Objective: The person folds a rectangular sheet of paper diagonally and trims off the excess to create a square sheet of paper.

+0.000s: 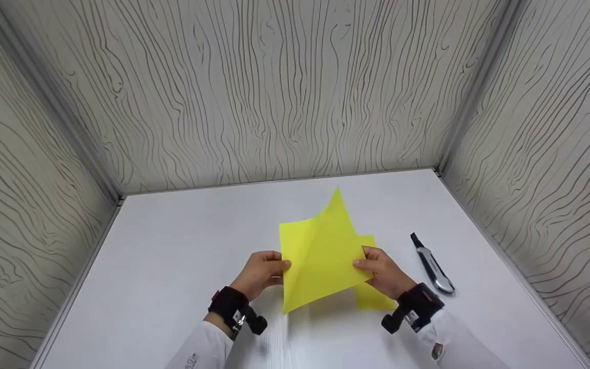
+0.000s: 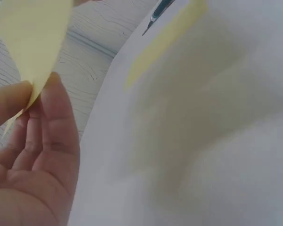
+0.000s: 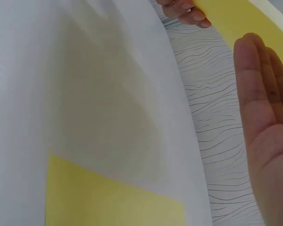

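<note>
A yellow sheet of paper [image 1: 325,256] is held up above the table between both hands, bent along a diagonal with one corner pointing up. My left hand [image 1: 261,271] pinches its left edge between thumb and fingers; the left wrist view shows this pinch on the paper [image 2: 37,42] closely. At the right edge, my right hand [image 1: 384,271] grips the sheet with the thumb on its front and the fingers behind. A second yellow piece of paper [image 1: 374,300] lies flat on the table, partly hidden by the raised sheet and the right hand.
A utility knife [image 1: 433,265] with a grey and black handle lies on the white table [image 1: 182,230], right of the right hand. Wood-grain patterned panels [image 1: 274,92] enclose the table at the back and both sides.
</note>
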`<state>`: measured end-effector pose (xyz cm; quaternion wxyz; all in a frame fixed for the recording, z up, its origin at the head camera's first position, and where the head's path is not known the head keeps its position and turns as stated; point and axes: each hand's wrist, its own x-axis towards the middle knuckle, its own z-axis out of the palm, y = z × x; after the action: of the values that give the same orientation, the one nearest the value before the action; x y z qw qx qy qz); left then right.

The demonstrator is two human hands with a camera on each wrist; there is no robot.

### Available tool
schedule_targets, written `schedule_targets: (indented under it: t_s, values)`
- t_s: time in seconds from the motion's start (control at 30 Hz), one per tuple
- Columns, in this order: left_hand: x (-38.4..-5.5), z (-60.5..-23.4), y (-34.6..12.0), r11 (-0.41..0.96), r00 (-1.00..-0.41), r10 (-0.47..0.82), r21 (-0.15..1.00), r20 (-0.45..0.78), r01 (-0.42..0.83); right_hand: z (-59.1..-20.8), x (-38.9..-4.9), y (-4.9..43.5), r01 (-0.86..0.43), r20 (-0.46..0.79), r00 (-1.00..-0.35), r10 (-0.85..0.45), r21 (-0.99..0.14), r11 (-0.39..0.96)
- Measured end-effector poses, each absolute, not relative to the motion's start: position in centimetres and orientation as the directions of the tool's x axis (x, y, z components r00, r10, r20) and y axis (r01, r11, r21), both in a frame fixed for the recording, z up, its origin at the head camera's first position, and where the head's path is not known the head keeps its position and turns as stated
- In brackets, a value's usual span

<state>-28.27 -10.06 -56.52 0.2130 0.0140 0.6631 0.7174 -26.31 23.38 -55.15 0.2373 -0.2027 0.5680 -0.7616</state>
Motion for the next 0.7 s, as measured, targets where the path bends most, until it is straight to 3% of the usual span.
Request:
schedule_targets:
  t_s: [0.27,0.7]
  values:
    - [-29.0,-57.4,-11.8,0.06,-0.964,0.134,0.973,-0.229,-0.223,-56.2,-26.2,23.0,0.146,-0.165,-0.915,-0.368,-0.986,0.078]
    - [-30.1,-58.8,-12.0,0.439,-0.992,-0.025,0.89,-0.123,-0.121,-58.2,-24.9,19.9,0.182,-0.276,-0.946,-0.168,-0.884,0.431]
